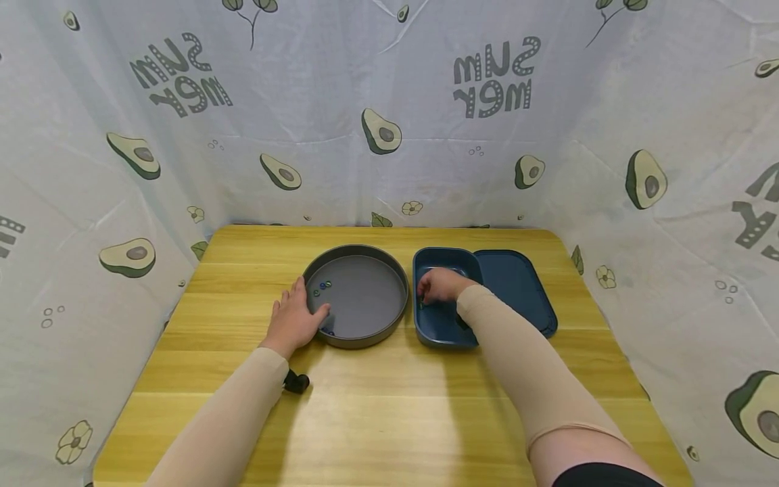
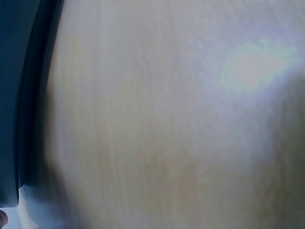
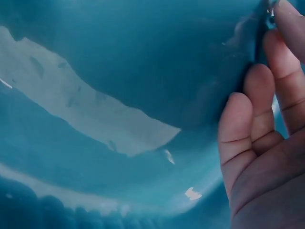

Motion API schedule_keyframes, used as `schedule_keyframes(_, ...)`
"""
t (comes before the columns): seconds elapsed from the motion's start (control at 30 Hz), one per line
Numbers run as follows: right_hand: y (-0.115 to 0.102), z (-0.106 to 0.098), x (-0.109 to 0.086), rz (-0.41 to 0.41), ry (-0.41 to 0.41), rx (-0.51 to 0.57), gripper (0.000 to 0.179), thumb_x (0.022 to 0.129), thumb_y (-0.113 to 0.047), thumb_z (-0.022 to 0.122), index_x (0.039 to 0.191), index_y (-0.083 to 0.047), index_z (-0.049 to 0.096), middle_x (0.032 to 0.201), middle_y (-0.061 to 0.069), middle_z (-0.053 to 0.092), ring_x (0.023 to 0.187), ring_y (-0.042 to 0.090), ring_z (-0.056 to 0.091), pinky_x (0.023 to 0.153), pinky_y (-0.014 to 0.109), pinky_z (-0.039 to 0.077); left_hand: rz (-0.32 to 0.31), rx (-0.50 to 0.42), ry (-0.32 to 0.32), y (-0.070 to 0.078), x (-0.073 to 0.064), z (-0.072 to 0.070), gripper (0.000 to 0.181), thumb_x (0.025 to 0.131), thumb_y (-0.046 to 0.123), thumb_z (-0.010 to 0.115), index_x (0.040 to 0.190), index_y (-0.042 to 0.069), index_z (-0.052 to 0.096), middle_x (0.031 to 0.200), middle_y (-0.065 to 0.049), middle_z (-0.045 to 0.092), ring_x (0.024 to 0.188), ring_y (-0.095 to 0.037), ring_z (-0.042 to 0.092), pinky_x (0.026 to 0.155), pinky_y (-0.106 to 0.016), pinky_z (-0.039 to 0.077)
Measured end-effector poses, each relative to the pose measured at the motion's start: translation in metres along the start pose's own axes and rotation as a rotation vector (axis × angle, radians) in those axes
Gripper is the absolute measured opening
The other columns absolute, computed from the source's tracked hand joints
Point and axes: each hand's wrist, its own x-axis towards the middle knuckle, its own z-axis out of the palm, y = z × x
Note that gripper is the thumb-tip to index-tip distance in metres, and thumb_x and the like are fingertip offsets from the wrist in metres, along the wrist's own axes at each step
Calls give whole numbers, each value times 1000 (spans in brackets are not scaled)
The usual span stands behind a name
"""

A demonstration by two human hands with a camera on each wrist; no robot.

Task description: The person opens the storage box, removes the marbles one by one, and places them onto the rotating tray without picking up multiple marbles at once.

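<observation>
A round grey pan [image 1: 365,297] lies on the wooden table, with several small glass marbles [image 1: 323,286] along its left side. My left hand [image 1: 293,321] rests at the pan's left rim, fingers extended and the thumb reaching over the edge. To the right stands a dark blue rectangular container [image 1: 447,331]. Inside it, my right hand [image 1: 443,285] is by the left wall, its thumb and index finger pinching a small glinting marble [image 3: 271,14]. The other fingers [image 3: 236,117] are bent near the container's wall. The left wrist view shows mainly blurred tabletop.
A flat dark blue lid [image 1: 517,284] lies on the table [image 1: 377,426] right of the container, partly beneath the right forearm. Behind the table hangs a pale curtain [image 1: 328,155] with avocado prints. A black wrist camera [image 1: 296,382] sticks out beside the left wrist.
</observation>
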Motion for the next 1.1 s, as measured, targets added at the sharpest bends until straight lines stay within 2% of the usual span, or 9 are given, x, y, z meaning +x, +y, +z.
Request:
schedule_keyframes(0.3, 10, 7, 4, 3, 26, 92, 15, 91, -11, 81, 106, -8, 80, 98, 3, 80, 89, 12, 70, 90, 33, 58, -7, 1, 0, -1, 1, 1, 100, 104, 56, 55, 170, 5, -1, 177, -22, 11, 161, -53, 9, 129, -69, 4)
schedule_keyframes(0.73, 13, 12, 1, 12, 62, 163, 17, 91, -13, 82, 106, -7, 80, 96, 3, 79, 87, 12, 67, 86, 30, 56, 4, -7, 4, -1, 1, 1, 100, 104, 56, 54, 170, 5, -2, 176, -22, 11, 161, -53, 8, 129, -69, 4)
schedule_keyframes(1.1, 15, 15, 0, 30, 71, 196, 17, 92, -15, 82, 106, -6, 80, 100, 4, 79, 91, 14, 67, 90, 34, 57, -1, -4, -2, 0, 1, 1, 100, 104, 56, 54, 170, 5, -2, 177, -22, 10, 161, -52, 8, 130, -69, 3)
